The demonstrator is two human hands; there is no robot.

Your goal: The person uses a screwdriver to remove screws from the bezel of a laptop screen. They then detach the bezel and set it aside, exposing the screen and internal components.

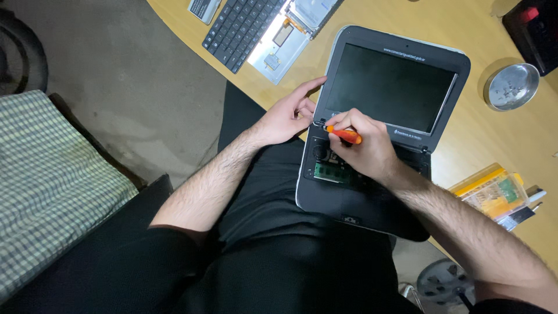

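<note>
An electronics repair workbench: a wooden desk (482, 134) with a detached keyboard (241, 29) and a screw dish (511, 86).

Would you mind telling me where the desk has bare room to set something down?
Bare wood lies between the laptop lid and the metal dish, and above the lid toward the desk's far edge. It is crowded at the left hinge, where left hand and right hand with the orange screwdriver meet.
</note>
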